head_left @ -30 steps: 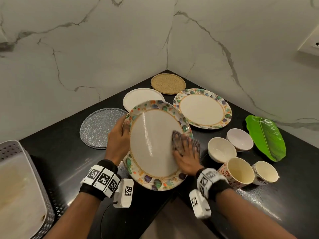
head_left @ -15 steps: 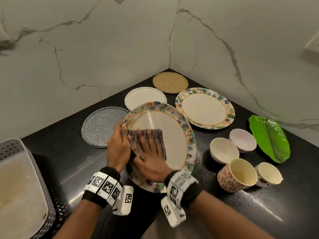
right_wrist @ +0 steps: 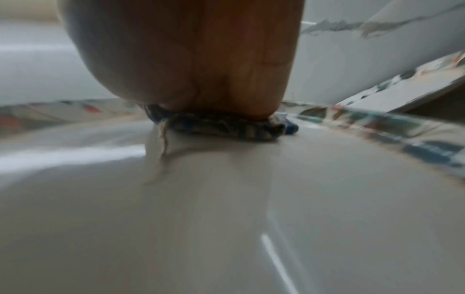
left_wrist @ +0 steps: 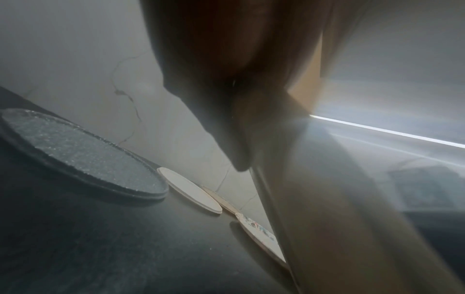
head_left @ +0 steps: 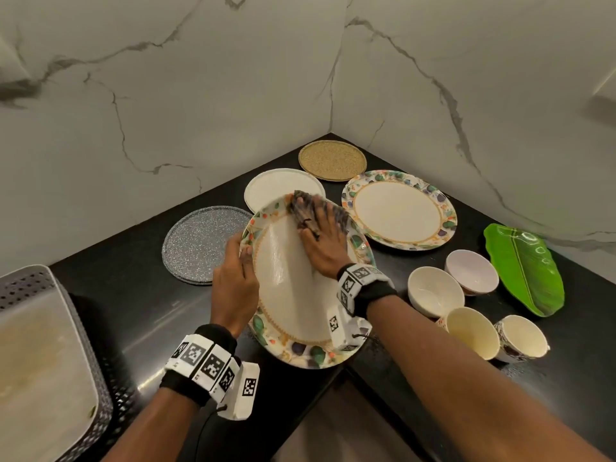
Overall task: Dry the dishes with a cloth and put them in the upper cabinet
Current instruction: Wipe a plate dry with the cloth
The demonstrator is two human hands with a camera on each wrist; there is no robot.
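Basket (head_left: 40, 288) sits far left on the black counter (head_left: 133, 305), then a grey glitter disc (head_left: 203, 243). Left hand (head_left: 235, 281) has its fingers clamped on the floral plate's (head_left: 293, 308) left rim, tilting it up off the counter. Right hand (head_left: 321, 243) presses a cloth (head_left: 301, 208) flat near the plate's top edge, fingers spread. Second floral plate (head_left: 400, 210), bowls (head_left: 433, 290), cups (head_left: 471, 331) and a green leaf dish (head_left: 523, 268) off right.

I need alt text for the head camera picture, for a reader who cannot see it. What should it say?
A person tilts a floral-rimmed plate above a black counter; the left hand grips its left edge and the right hand presses a dark cloth flat near its far rim. Around it lie more plates, two bowls, two cups and a green leaf-shaped dish.
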